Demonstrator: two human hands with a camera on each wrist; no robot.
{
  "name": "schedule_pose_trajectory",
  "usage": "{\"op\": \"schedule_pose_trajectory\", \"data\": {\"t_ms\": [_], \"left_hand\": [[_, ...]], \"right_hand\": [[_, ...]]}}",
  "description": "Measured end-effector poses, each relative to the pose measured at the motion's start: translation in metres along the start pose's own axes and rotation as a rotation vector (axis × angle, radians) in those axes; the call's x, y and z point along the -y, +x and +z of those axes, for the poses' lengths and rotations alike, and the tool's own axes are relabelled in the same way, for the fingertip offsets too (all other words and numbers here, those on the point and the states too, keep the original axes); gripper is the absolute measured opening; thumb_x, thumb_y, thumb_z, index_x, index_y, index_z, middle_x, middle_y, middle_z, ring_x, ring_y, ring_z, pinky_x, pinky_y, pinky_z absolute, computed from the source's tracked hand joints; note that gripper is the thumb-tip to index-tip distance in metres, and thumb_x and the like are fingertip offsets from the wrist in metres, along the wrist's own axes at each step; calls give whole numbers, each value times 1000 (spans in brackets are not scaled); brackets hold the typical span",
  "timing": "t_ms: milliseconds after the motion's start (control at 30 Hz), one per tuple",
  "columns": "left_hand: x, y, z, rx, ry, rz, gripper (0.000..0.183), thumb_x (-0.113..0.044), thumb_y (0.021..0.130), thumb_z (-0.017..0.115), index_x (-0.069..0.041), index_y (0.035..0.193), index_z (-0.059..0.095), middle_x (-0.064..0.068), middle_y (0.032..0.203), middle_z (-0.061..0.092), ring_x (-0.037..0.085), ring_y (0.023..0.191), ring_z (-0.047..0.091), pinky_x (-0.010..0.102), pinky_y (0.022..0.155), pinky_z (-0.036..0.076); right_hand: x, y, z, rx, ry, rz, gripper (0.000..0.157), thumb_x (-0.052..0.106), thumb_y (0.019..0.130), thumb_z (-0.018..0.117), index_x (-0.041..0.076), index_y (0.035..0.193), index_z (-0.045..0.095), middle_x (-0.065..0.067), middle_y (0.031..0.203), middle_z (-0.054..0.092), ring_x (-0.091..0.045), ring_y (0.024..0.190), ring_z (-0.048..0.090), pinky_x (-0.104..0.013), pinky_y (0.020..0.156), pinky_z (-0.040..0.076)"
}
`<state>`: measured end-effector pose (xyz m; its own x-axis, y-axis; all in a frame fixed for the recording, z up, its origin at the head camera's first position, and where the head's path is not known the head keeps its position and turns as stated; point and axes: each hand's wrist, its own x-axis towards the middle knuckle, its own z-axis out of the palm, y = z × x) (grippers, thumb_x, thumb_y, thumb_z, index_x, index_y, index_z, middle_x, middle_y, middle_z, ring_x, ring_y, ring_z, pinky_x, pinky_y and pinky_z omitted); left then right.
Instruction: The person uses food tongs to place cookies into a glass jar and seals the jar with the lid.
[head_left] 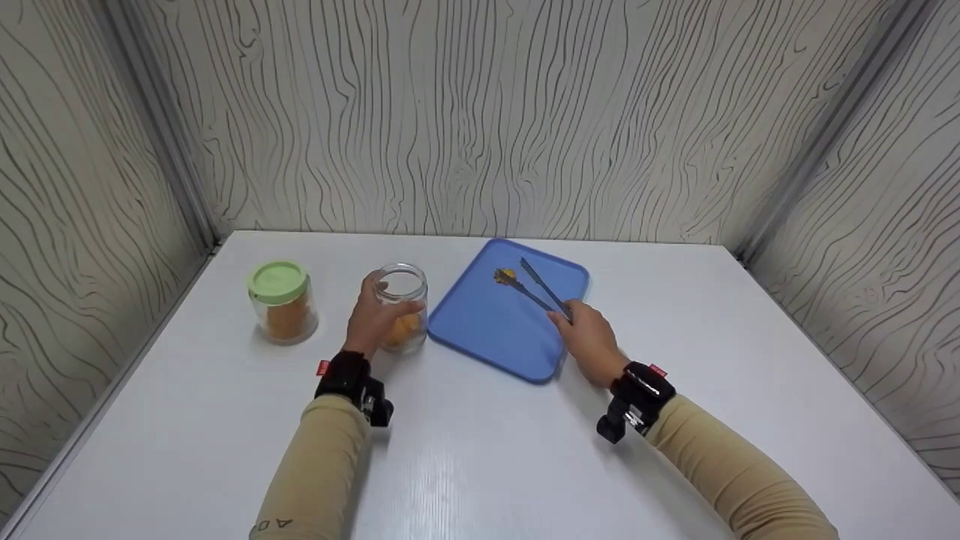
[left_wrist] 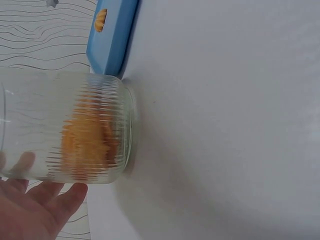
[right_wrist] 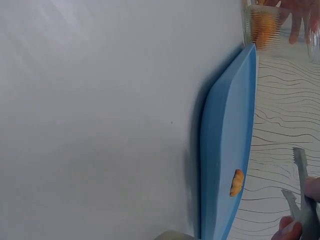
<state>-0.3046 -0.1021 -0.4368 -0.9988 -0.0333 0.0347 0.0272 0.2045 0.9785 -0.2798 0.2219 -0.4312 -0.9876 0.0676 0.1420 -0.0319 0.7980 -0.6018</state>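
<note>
My left hand (head_left: pixel 373 319) holds an upright, lidless glass jar (head_left: pixel 418 292) at the tray's left, with the thumb on the near side and fingers behind. Orange-yellow snack pieces (left_wrist: pixel 87 145) lie in the jar's bottom. My right hand (head_left: pixel 592 341) grips grey metal tongs (head_left: pixel 527 292), their two arms spread apart above the blue tray (head_left: pixel 495 334). One small twisted snack piece (right_wrist: pixel 236 183) rests on the tray. In the head view one tong tip overlaps it; the right wrist view shows the tips apart from it.
A second jar with a green lid (head_left: pixel 279 282) and orange-brown contents stands at the left of the white table (head_left: pixel 465 450). Wood-patterned panels (head_left: pixel 480 120) enclose the table at the back and both sides.
</note>
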Motion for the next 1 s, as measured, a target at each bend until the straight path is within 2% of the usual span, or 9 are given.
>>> {"op": "schedule_pose_trajectory", "data": {"t_ms": [700,1000], "left_hand": [[1,0,0,-13,-9,-14,91,-26,78,79,-10,150,26,19,150,36,31,137,33,47,112,24],[0,-1,0,-12,9,4,91,-26,79,79,-9,150,26,19,150,36,32,137,33,48,111,24]], "right_hand": [[-1,5,7,-18,-74,-21,31,25,97,58,-3,110,62,-14,94,66,-30,86,59,-46,79,47],[-4,9,10,-6,-82,-47,35,19,96,54,-8,118,59,-23,110,65,-38,104,61,-50,91,45]]}}
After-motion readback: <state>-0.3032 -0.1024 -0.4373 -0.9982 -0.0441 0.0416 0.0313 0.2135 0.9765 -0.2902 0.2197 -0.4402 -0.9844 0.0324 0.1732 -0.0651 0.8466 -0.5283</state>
